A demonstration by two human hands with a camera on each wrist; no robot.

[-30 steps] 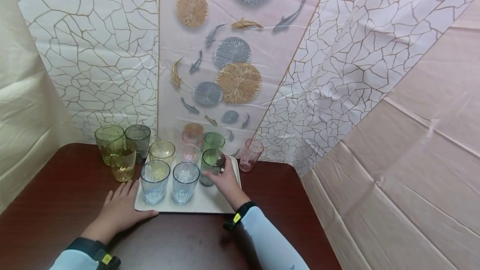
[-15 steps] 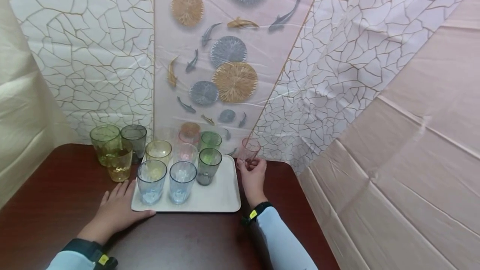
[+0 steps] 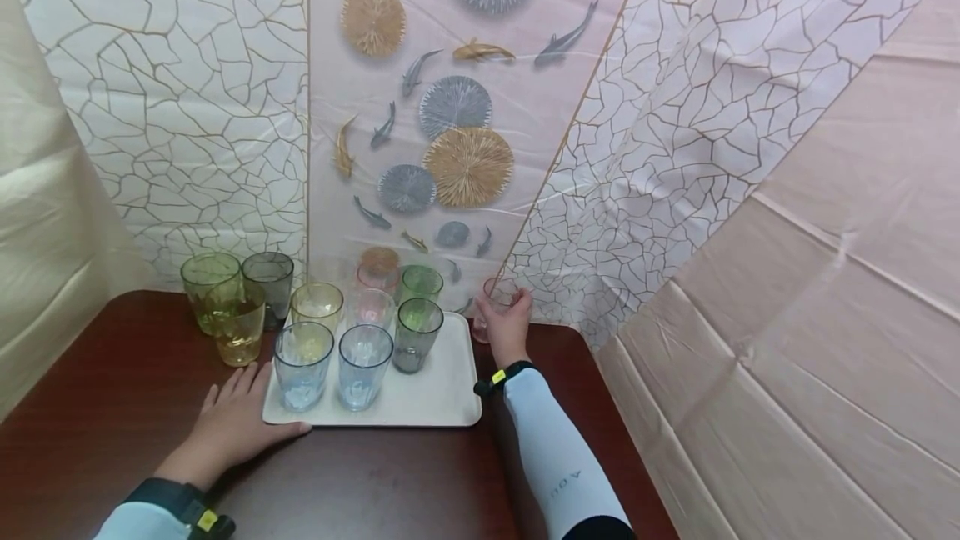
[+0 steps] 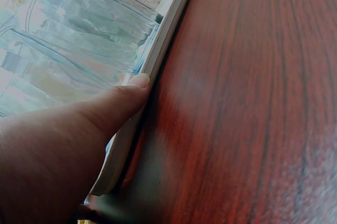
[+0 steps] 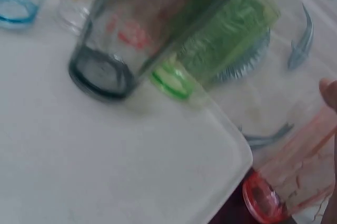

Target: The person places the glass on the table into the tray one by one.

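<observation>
My right hand [image 3: 506,327] is at the pink glass [image 3: 481,332] just off the tray's right back corner, thumb on its left and fingers curled round its upper part. The right wrist view shows this glass [image 5: 266,195] upright with its base beside the tray corner; a fingertip is at its side. My left hand [image 3: 228,423] lies spread at the front left corner of the white tray [image 3: 442,402], its thumb [image 4: 124,98] along the front rim. On the tray stand a grey glass [image 3: 417,340], two light blue glasses [image 3: 303,369], and several yellow, pink and green ones.
Left of the tray a green glass [image 3: 202,273], a dark grey glass [image 3: 277,282] and an amber glass [image 3: 242,332] stand close together on the dark red table [image 3: 360,482]. A patterned cloth [image 3: 420,148] hangs right behind the table's back edge.
My right hand has let go of the grey glass on the tray, moved right to the pink glass and then up its side. The left hand stays at the tray corner.
</observation>
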